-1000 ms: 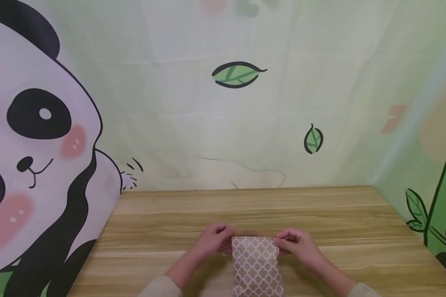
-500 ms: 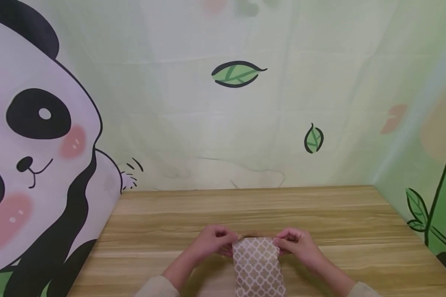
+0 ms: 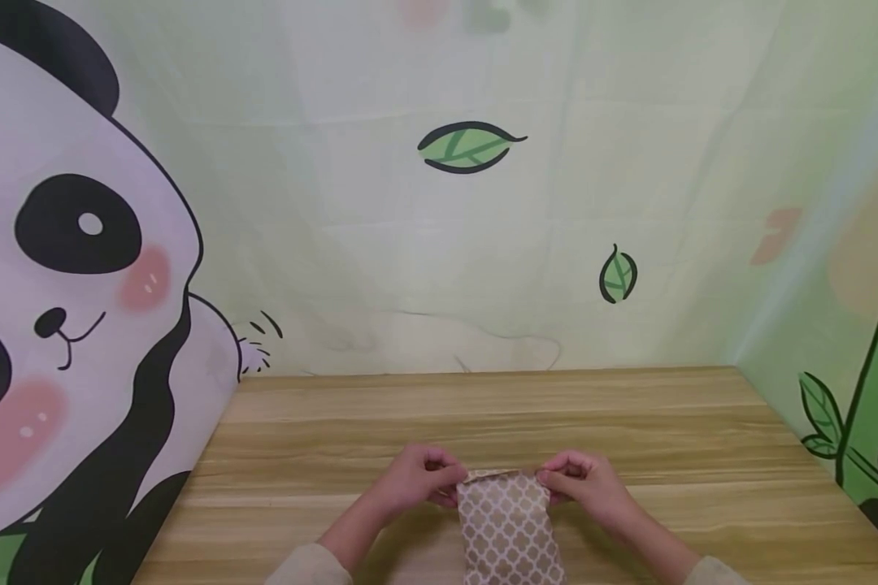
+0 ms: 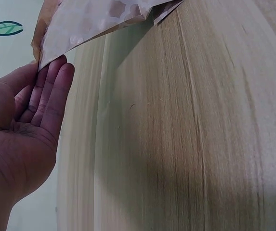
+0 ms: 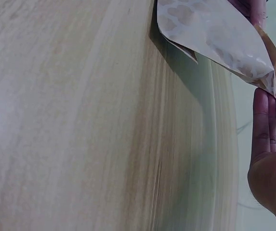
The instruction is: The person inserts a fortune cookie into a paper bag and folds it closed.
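Note:
A paper bag [image 3: 510, 528] in tan with a white lattice pattern is held up in front of the body, its lower end cut off by the head view's bottom edge. My left hand [image 3: 420, 478] pinches its upper left corner between thumb and fingers. At the upper right corner my right hand [image 3: 588, 486] does the same. Between them the bag's mouth gapes a little, with a dark slit along the top. In the left wrist view the bag [image 4: 94, 21] rises above the wood, a flap of its bottom hanging loose. The bag's inside is hidden.
A wood-grain table [image 3: 336, 406] lies under both hands. Behind it hangs a pale green cloth backdrop [image 3: 336, 203] printed with leaves and a large panda [image 3: 66, 325] at the left.
The bag's top edge, straight and flat earlier, has parted into a narrow opening, and its back layer now shows. The left hand has moved slightly; the right hand has hardly moved.

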`<control>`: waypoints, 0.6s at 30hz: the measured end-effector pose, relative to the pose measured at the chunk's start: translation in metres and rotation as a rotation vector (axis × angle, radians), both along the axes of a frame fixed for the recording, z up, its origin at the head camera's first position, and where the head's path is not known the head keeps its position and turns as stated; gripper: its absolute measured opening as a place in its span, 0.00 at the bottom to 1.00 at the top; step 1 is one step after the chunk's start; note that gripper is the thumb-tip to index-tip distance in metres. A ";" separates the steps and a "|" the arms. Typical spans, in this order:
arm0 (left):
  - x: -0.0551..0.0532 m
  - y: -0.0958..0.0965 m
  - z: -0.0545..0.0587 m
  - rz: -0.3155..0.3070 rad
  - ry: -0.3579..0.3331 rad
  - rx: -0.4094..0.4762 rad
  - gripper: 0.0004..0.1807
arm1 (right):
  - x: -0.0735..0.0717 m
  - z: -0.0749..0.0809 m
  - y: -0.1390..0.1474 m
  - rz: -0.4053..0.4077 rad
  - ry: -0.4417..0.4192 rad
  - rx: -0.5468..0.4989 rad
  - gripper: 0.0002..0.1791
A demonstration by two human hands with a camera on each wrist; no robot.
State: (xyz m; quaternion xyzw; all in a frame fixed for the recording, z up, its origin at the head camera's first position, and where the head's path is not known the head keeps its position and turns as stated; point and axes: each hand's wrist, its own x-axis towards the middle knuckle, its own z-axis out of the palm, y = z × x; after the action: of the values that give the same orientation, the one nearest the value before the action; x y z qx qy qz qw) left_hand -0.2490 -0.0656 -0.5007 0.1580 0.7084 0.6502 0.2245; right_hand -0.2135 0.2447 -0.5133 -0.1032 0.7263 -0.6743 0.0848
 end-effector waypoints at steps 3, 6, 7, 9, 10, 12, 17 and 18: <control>0.000 0.001 0.000 0.007 -0.002 -0.008 0.11 | 0.000 0.001 0.000 -0.002 -0.006 0.006 0.14; 0.000 0.002 -0.001 0.011 0.001 -0.011 0.11 | 0.000 0.001 0.001 0.009 -0.014 0.004 0.15; 0.000 0.002 -0.001 0.011 0.002 -0.012 0.11 | 0.000 0.002 0.002 0.018 -0.016 0.003 0.15; 0.000 0.003 -0.001 0.012 0.005 -0.010 0.11 | 0.000 0.003 0.004 0.041 -0.022 0.007 0.16; 0.000 0.003 -0.001 0.011 0.006 -0.009 0.11 | 0.000 0.003 0.005 0.056 -0.023 0.013 0.17; 0.000 0.004 -0.001 0.011 0.005 -0.010 0.11 | 0.000 0.006 0.007 0.086 -0.028 0.026 0.20; 0.000 0.004 -0.001 0.011 0.001 -0.004 0.11 | -0.008 0.016 0.009 0.157 0.007 0.112 0.25; 0.000 0.004 -0.002 0.009 0.004 -0.002 0.11 | -0.011 0.019 0.008 0.169 0.016 0.134 0.26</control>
State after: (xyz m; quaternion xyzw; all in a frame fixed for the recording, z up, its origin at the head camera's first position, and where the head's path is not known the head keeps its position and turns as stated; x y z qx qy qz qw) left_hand -0.2490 -0.0614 -0.5024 0.1562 0.7101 0.6502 0.2203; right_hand -0.2247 0.2528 -0.4947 -0.1638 0.7592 -0.6136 0.1424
